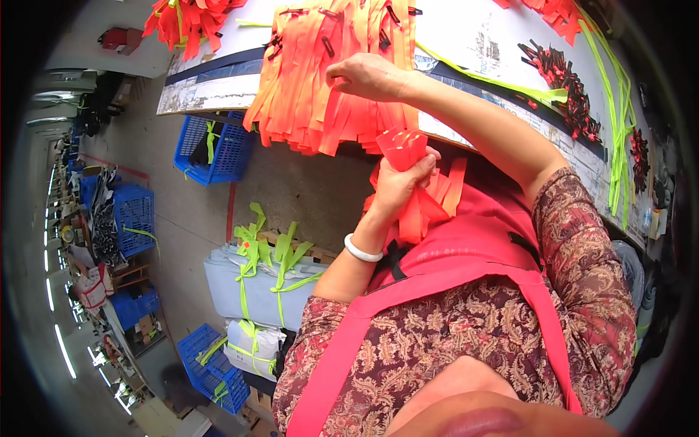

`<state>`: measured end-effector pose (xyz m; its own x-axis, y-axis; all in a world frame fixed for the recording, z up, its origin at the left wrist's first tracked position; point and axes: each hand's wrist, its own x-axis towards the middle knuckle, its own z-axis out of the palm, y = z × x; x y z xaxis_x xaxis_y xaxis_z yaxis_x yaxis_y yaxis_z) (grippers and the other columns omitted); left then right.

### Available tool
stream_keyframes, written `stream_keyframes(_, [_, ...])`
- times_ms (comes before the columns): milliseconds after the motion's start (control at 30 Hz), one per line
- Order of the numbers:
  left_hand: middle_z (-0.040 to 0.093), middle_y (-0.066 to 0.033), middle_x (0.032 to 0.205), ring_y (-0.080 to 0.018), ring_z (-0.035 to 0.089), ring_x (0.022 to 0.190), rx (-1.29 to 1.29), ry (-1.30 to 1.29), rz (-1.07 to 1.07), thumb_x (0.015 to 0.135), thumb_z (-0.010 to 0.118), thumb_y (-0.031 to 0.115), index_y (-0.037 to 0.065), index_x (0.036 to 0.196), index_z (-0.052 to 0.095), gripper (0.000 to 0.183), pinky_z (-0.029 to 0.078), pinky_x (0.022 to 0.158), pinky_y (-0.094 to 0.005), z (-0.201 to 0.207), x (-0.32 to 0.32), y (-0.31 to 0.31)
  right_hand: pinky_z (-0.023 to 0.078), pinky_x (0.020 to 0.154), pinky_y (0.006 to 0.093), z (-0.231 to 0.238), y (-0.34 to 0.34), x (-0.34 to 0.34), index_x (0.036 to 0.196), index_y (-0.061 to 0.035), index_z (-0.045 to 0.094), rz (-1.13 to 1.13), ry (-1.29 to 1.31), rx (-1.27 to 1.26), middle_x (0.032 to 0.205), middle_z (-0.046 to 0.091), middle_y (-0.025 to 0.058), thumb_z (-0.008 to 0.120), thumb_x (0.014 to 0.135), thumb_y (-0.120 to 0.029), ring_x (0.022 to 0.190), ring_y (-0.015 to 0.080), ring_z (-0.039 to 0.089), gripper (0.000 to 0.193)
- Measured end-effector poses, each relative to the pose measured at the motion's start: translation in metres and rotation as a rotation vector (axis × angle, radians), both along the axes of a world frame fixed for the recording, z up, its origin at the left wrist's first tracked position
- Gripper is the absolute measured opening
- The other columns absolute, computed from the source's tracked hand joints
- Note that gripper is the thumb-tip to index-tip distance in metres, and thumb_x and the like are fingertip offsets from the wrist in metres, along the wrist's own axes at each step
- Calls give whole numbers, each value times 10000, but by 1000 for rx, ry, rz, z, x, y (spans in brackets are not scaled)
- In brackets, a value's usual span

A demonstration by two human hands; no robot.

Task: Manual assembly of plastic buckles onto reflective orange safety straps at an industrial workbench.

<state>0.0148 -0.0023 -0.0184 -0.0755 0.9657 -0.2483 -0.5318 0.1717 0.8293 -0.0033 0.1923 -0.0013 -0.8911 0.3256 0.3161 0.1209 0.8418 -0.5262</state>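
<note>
The left hand [397, 182], a white bracelet [362, 249] at its wrist, is clamped around a bunch of orange strips [422, 218], held in front of the red apron [473, 237] just off the near edge of the table [455, 29]. Farther off and slightly left, the right hand [371, 76] reaches over a spread of orange strips [291, 102] that hangs over that edge; its fingers are curled, and I cannot tell whether they pinch a strip. Right of the spread, a yellow-green band [546, 95] runs across the tabletop toward a pile of small dark and red pieces [557, 80]. A blue crate [207, 171] stands below, to the left.
</note>
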Motion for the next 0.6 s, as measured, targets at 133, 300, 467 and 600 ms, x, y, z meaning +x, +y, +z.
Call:
stream_keyframes(133, [590, -16, 710, -76, 501, 549, 37, 0, 29, 893, 642, 88, 1, 947, 643, 102, 393, 504, -207, 6, -8, 8, 486, 624, 307, 7, -3, 38, 1086, -85, 628, -202, 162, -236, 725, 624, 107, 654, 885, -258, 693, 138, 632, 266])
stream_keyframes(300, [596, -30, 711, -81, 501, 548, 33, -60, 17, 906, 628, 94, -1, 964, 643, 112, 391, 497, -205, 7, -20, 24, 322, 554, 199, 17, -30, 121, 993, -9, 671, -327, 164, -552, 701, 480, -48, 659, 897, -190, 643, 35, 389, 206])
stream_keyframes(467, [598, -38, 743, -97, 507, 574, 5, -14, -33, 874, 650, 105, 6, 998, 631, 160, 391, 518, -218, 13, -11, 25, 405, 557, 227, 30, -69, 146, 1064, -40, 670, -388, 240, -612, 659, 518, 20, 660, 880, -136, 614, 59, 446, 208])
stream_keyframes(600, [617, -33, 740, -102, 545, 575, -27, -111, -46, 809, 659, 78, 52, 949, 611, 150, 423, 523, -222, 18, 5, 30, 442, 579, 237, 18, -81, 159, 1003, -39, 694, -446, 282, -487, 815, 646, 76, 666, 865, -90, 635, 108, 556, 150])
